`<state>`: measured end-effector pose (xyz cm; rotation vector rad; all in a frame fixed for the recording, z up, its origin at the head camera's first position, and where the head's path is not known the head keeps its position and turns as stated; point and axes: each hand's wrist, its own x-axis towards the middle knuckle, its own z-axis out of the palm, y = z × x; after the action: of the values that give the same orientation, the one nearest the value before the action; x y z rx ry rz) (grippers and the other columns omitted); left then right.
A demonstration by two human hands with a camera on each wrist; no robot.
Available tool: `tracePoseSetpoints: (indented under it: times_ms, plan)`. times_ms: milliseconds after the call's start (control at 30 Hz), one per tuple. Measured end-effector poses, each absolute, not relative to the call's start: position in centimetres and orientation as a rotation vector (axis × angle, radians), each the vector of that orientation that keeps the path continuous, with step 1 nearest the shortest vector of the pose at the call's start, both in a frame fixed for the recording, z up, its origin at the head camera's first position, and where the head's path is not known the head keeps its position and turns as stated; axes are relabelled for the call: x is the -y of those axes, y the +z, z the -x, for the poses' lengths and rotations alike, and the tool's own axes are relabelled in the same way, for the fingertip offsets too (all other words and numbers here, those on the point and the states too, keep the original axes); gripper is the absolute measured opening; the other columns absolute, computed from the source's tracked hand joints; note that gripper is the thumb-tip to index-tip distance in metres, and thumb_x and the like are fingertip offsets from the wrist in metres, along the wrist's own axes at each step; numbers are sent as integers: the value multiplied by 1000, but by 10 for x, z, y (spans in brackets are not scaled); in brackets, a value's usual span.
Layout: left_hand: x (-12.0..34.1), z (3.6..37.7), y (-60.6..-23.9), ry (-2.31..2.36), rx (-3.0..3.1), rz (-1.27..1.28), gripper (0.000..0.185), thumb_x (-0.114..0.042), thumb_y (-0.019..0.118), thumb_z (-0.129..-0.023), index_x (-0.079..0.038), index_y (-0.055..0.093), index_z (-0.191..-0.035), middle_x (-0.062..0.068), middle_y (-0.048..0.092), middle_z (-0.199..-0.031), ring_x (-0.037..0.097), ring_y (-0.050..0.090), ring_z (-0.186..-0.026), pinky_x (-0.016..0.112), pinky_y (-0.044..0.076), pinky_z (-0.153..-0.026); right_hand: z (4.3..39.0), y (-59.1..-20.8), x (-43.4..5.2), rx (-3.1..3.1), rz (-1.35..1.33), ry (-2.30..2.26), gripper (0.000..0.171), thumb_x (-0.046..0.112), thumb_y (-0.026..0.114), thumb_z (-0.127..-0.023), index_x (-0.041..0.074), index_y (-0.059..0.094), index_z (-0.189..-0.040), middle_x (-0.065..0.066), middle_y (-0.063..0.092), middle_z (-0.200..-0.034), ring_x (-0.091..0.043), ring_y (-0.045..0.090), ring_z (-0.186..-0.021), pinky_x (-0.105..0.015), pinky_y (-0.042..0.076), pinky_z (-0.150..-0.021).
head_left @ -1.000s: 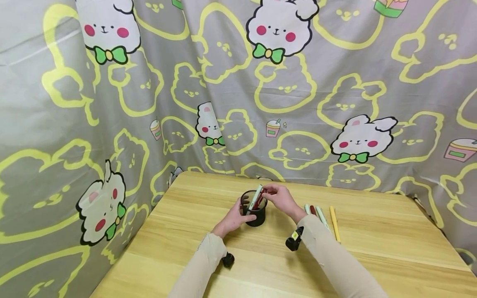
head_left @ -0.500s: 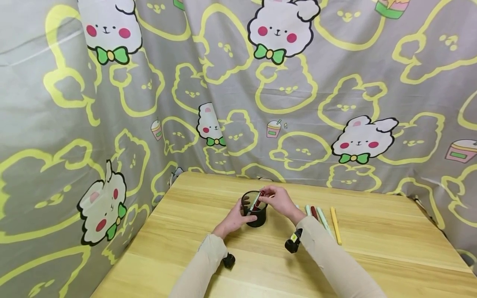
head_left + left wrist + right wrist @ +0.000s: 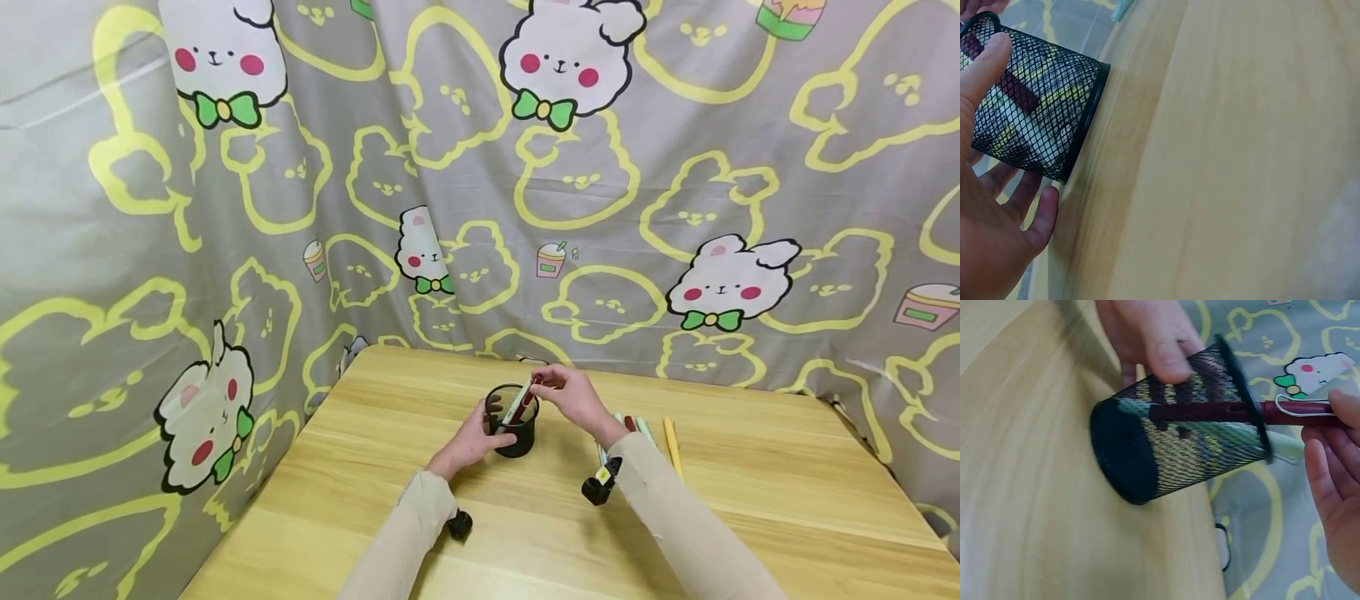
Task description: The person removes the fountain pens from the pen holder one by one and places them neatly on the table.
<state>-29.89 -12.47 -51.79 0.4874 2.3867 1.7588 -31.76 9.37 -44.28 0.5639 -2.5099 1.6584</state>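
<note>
A black mesh pen holder point(image 3: 517, 442) stands on the wooden table, and my left hand point(image 3: 468, 439) grips it from the left. In the left wrist view the thumb lies across the mesh point(image 3: 1054, 100), the fingers on the opposite side. My right hand point(image 3: 576, 400) pinches the upper end of a dark red pen point(image 3: 1294, 419) with a silver clip. The pen's lower part is inside the holder, visible through the mesh. Beside it a light green pen point(image 3: 1286, 445) leans in the holder, its end sticking out over the rim near my right fingers.
Right of the holder, partly hidden by my right sleeve, lie a yellow pen point(image 3: 672, 446), another dark red pen point(image 3: 630, 424) and light green ones point(image 3: 646, 431). A patterned curtain point(image 3: 465, 167) hangs along the table's back and left edges. Each wrist carries a small black camera point(image 3: 460, 524).
The light green pen has sunk lower into the holder. My right hand dipped toward the rim, then shifted slightly up and right, still on the dark red pen. My left hand stays put.
</note>
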Motion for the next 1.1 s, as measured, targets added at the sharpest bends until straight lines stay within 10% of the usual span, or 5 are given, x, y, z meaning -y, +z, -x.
tracePoseSetpoints:
  times_ms: [300, 567, 1100]
  plan:
    - [125, 299, -519, 1744, -2402, -478, 81, -18, 76, -82, -6, 26, -146, 20, 42, -137, 36, 43, -121, 49, 36, -98, 317, -421, -112, 2322, -547, 1861, 30, 10, 68, -88, -6, 62, -112, -13, 65, -92, -34, 65, -84, -37, 54, -75]
    - [126, 299, -520, 1735, -2403, -482, 80, -18, 75, -83, -5, 26, -146, 20, 41, -138, 36, 42, -122, 49, 36, -98, 316, -407, -135, 2161, -498, 2006, 35, 7, 65, -90, -13, 56, -117, -7, 61, -89, -10, 64, -77, -32, 54, -75]
    - [125, 298, -520, 1750, -2393, -479, 81, -19, 75, -83, -5, 26, -146, 19, 41, -137, 36, 42, -122, 49, 36, -98, 317, -406, -184, 1980, -399, 2155, 19, 3, 64, -89, 2, 57, -107, -1, 62, -84, -9, 64, -71, -29, 54, -71]
